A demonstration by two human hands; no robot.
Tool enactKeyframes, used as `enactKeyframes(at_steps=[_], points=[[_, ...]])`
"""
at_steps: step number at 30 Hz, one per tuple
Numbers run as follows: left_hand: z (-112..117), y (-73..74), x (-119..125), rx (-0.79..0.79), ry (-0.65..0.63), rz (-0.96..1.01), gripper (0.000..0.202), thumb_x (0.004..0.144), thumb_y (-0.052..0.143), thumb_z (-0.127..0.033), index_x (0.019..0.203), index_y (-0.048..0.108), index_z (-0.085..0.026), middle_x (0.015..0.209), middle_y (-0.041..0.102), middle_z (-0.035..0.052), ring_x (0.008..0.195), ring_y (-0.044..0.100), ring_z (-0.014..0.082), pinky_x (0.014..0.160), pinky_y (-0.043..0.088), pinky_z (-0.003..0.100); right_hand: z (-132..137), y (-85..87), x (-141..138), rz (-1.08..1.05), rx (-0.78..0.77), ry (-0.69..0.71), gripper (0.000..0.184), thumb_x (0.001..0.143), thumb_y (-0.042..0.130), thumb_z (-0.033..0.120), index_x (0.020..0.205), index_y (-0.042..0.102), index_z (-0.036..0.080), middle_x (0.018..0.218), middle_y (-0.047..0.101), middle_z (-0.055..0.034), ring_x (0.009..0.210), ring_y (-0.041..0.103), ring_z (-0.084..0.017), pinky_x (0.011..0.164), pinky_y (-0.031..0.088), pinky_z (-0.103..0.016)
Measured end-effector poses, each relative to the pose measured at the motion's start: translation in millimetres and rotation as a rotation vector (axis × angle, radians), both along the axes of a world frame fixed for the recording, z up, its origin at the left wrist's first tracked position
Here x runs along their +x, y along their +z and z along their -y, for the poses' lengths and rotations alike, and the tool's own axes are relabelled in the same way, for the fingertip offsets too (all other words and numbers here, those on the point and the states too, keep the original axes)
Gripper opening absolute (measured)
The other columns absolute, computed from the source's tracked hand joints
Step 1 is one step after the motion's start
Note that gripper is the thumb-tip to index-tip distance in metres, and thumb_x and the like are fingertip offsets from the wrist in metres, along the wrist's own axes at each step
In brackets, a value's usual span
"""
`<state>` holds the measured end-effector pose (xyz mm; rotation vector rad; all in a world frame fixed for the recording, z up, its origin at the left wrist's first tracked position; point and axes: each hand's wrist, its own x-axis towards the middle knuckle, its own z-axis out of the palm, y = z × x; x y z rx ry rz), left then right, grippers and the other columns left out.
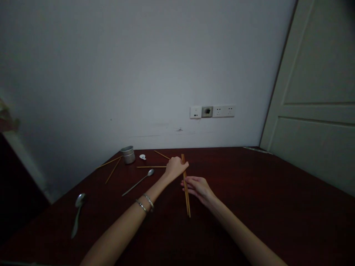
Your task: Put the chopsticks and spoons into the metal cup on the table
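Observation:
A small bundle of wooden chopsticks (187,201) stands between my hands, the ends lined up lengthwise and pointing toward me. My left hand (174,168), with two bracelets at its wrist, closes around the far part, its fingers partly hidden. Lower down, my right hand (200,187) pinches the same bundle between thumb and fingers. Left of my left hand, one loose chopstick (151,167) lies crosswise on the table, and another chopstick (161,154) slants behind the hand. A long-handled spoon (138,182) rests near my left forearm.
On the dark red table (249,207), a metal cup (128,155) stands at the back left beside a small white spoon (142,157). Two more chopsticks (113,170) lie by the cup. A larger spoon (78,212) lies at the left. Wall sockets (223,111) are behind.

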<state>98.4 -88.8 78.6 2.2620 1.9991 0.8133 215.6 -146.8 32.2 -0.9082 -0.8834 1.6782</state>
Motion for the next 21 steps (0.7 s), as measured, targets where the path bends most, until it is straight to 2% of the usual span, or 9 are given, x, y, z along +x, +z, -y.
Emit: enactKeyframes(at_steps=[5,12,18,21], points=[[2.9,-1.0,0.4,-0.066,0.05,-0.082,0.035,0.073,0.045,-0.039,0.078,0.067,-0.012,0.077,0.066,0.0134,0.076,0.061,0.021,0.062,0.04,0.024,1.8,-4.6,-2.6,0.012,0.008,0.02,0.006,0.071,0.06,0.013,0.074,0.058,0.008,0.069,0.066,-0.0103,0.068,0.065,-0.018,0.063,0.054,-0.03],[1.5,-11.0,-14.4,-0.14,0.028,-0.034,0.033,0.069,0.048,-0.036,0.073,0.067,-0.01,0.073,0.065,0.0128,0.067,0.061,0.0189,0.052,0.038,0.022,5.5,-10.5,-10.7,0.047,-0.027,0.07,0.007,0.072,0.058,0.012,0.078,0.056,0.008,0.072,0.067,-0.0101,0.068,0.065,-0.017,0.064,0.054,-0.03],[3.1,-26.5,-31.2,-0.196,0.046,-0.008,0.03,0.068,0.052,-0.036,0.069,0.066,-0.009,0.067,0.064,0.01,0.063,0.059,0.0159,0.05,0.036,0.02,5.2,-13.4,-15.0,0.163,-0.01,0.223,0.016,0.07,0.063,0.019,0.079,0.058,0.006,0.072,0.066,-0.0111,0.066,0.065,-0.016,0.064,0.053,-0.026],[4.8,-32.5,-38.8,-0.231,0.055,-0.01,0.029,0.068,0.053,-0.035,0.068,0.065,-0.009,0.066,0.063,0.0083,0.063,0.059,0.015,0.049,0.036,0.019,3.1,-12.7,-13.3,0.241,-0.014,0.248,0.02,0.069,0.064,0.023,0.076,0.059,0.006,0.072,0.066,-0.0109,0.06,0.064,-0.014,0.06,0.054,-0.025]])
